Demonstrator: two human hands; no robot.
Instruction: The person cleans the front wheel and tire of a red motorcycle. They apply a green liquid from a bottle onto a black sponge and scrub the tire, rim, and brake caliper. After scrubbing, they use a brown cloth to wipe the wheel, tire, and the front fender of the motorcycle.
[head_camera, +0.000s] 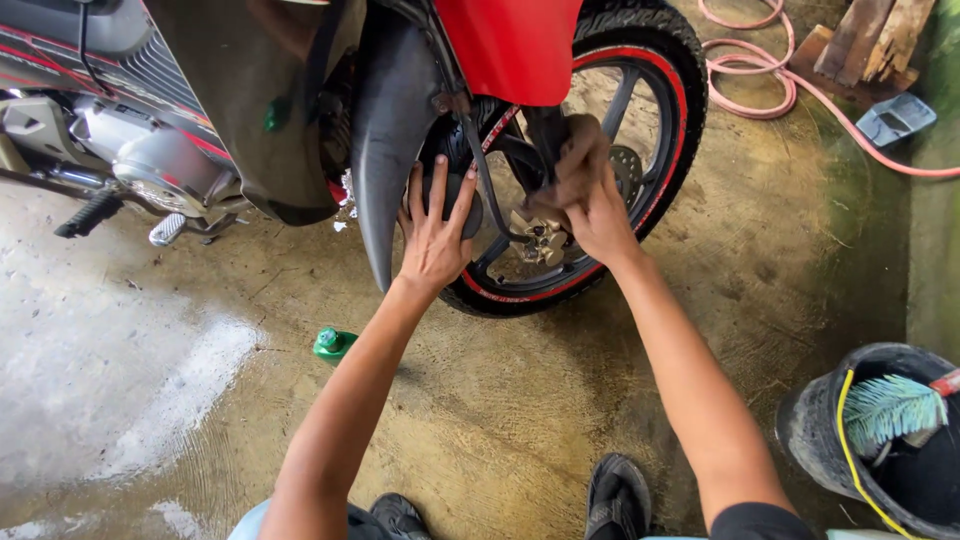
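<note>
On one front wheel (640, 110), left hand (435, 235), right hand (590, 195).

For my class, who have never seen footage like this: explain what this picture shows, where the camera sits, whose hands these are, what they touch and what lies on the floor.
This is one picture from a camera worn on a person's head, looking down at their own two bare arms. In front stands a red motorcycle. The left hand lies flat, fingers spread, against the front wheel beside the dark mudguard. The right hand is closed near the wheel's centre, by the gold brake part; what it holds is hidden. On the wet concrete floor lie a small green cap and a pink hose. A black bucket holds a brush.
</note>
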